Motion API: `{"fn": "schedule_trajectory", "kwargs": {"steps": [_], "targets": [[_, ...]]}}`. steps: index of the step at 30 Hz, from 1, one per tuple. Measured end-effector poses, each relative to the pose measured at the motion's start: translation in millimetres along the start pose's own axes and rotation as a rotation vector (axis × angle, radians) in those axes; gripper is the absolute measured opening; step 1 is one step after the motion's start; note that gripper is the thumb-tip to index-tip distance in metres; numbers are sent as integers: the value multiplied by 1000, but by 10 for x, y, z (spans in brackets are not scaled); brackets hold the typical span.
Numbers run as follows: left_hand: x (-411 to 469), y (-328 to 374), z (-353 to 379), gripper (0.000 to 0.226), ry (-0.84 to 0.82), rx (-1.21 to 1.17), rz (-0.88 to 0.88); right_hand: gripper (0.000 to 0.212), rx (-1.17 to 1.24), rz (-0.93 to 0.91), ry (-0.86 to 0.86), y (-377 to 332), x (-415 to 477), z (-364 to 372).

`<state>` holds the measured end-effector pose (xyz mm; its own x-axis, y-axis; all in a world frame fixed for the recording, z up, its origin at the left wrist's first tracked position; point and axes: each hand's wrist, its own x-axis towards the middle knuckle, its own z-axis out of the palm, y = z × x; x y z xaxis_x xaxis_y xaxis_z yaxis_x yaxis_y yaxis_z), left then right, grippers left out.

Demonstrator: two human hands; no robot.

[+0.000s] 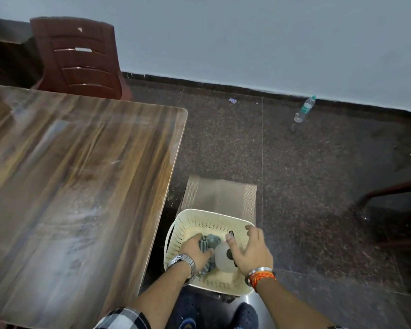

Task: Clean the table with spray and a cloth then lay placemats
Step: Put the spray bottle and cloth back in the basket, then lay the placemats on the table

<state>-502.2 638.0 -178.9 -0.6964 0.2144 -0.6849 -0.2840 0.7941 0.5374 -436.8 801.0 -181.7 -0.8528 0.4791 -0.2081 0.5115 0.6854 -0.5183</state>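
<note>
Reaching into basket (199, 213) beside table (81, 162), left hand (195, 254) gripping cloth (212, 241), right hand (252, 250) spread over spray bottle (223, 261) just beside it, both things inside basket, placemats (221, 195) lying on floor (318, 186) behind basket

Left side: just behind my left grip (195, 251) sits a silver metal watch (182, 261) with a link band. Farther up the arm, near the elbow, my sleeve (122, 319) ends in a black-and-white check. Right side: just behind my right grip (252, 250), a plain silver bangle (261, 270) lies against a band of orange and red threads (262, 280). Below: my dark blue shoes (246, 314), their tops dotted with rows of small round holes.
</note>
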Motion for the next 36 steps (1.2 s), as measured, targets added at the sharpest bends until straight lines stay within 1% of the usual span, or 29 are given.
{"fn": "schedule_trajectory", "kwargs": {"steps": [1,2,5,7,8,10,12,14,17,20,21,23,25,26,28,31,33,36], "targets": [[4,39,-19,65,17,-28,-4,83,85,16,51,-7,134,-61],[11,79,-38,70,33,-58,-6,76,166,40,94,-3,302,-108],[63,189,-86,71,113,-90,-5,42,307,147,177,48,947,-188],[154,257,-123,70,173,-73,-10,29,334,231,157,173,1451,-156],[197,297,-135,70,198,-73,-17,26,320,258,109,248,1689,-124],[279,391,-172,70,240,-69,-45,30,249,277,-76,383,2095,-36],[405,545,-211,68,261,-64,-68,37,178,234,-251,488,2435,53],[548,736,-297,66,274,-73,-44,41,117,170,-350,529,2698,152],[763,980,-412,67,337,-73,-68,51,5,113,-427,556,3037,310],[824,1087,-454,68,333,-60,-102,59,-127,147,-506,632,3242,393],[817,1097,-454,67,339,-63,-115,58,-163,147,-542,659,3269,398],[760,1104,-415,64,382,-97,-144,50,-212,127,-597,681,3290,392],[679,1080,-330,63,408,-106,-175,43,-231,103,-580,678,3262,387],[643,1050,-279,66,406,-90,-192,40,-223,90,-542,660,3228,359],[575,1014,-217,72,392,-74,-217,31,-154,42,-459,577,3135,269],[461,1047,-193,71,392,-88,-218,15,50,-97,-390,346,2902,58],[339,1115,-222,70,435,-88,-195,9,152,-268,-336,74,2755,-204],[167,1158,-367,75,497,-133,-209,14,186,-611,-309,-509,2517,-716]]}}
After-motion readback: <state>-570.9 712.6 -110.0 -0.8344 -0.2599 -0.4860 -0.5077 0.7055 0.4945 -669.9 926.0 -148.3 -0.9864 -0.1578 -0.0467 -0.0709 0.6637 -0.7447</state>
